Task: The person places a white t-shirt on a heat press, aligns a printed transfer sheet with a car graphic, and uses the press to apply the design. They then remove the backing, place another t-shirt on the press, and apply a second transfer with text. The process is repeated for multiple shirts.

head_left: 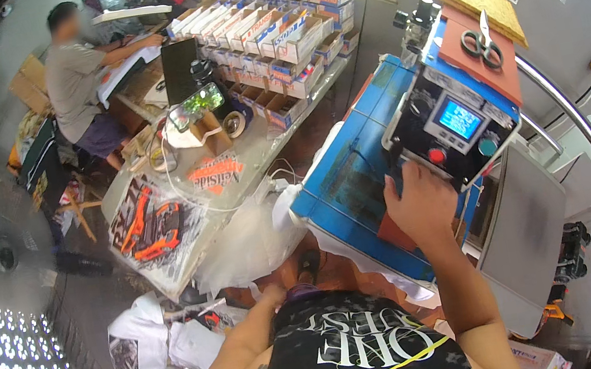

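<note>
The right hand (421, 201) is at the lower edge of the press's control box (449, 123), its back to the camera and its fingers pointing toward the box; the fingertips are partly hidden, so I can't tell whether they grip anything. The left hand (273, 295) is low beside the person's thigh, above the floor, and too small and blurred for its grip to be read. The press (351, 167) stands right of centre, its blue bed under and left of the right hand, the box above it with a lit screen (459, 118), a red button (436, 155) and a green one. On top of the box lie a reddish pad (458, 59), scissors (484, 50) (handles toward the person) and a yellow slab (482, 5). To the left, a desk (260, 161) bears a phone (197, 107), a tape roll (234, 124) and an orange-and-black print (150, 228). Cardboard boxes (270, 32) are packed in rows behind it. Farther off, a co-worker (72, 89) leans over papers; a fan (4, 254) stands far left.
</note>
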Motion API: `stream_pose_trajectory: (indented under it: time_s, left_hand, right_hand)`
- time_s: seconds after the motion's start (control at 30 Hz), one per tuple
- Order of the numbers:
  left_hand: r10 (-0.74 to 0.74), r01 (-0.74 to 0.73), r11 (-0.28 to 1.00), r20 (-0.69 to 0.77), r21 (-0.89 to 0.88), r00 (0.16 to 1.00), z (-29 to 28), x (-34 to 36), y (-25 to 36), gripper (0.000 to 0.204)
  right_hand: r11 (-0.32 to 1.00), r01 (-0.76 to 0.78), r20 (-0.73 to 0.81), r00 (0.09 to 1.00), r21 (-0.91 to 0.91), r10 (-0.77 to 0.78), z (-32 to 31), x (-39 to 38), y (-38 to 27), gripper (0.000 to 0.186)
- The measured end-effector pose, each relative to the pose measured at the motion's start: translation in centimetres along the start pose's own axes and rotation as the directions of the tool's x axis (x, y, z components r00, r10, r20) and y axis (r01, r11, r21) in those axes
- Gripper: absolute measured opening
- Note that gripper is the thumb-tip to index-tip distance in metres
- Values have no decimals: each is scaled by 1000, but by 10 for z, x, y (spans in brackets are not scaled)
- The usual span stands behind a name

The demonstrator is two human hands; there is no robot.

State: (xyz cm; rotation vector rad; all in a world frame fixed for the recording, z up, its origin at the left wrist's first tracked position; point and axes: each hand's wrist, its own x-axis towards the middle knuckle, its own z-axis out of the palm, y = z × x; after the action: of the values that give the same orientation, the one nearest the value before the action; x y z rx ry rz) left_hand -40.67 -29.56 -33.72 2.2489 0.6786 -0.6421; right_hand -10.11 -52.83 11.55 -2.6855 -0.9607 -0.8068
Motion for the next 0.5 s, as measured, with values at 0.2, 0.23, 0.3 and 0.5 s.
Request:
stream_pose_trajectory:
  time_s: [0.2,0.23,0.3,0.5]
  left_hand:
    - [113,-271,953,-673,-135,731,-223,19,106,23]
    - [67,-372,890,-732,-264,678,-261,6,138,19]
    - [261,-584,808,-843,-75,469,-333,-30,207,12]
    - [395,-897,-364,-830,252,-393,-405,-201,378,9]
  right_hand:
    - [990,-120,24,992,-72,122,6,4,-10,28]
    - [989,-120,12,993,-86,121,6,5,-11,29]
    - [985,-122,-49,992,-124,117,9,4,-13,31]
    - [981,-174,-42,984,-87,171,8,4,-13,30]
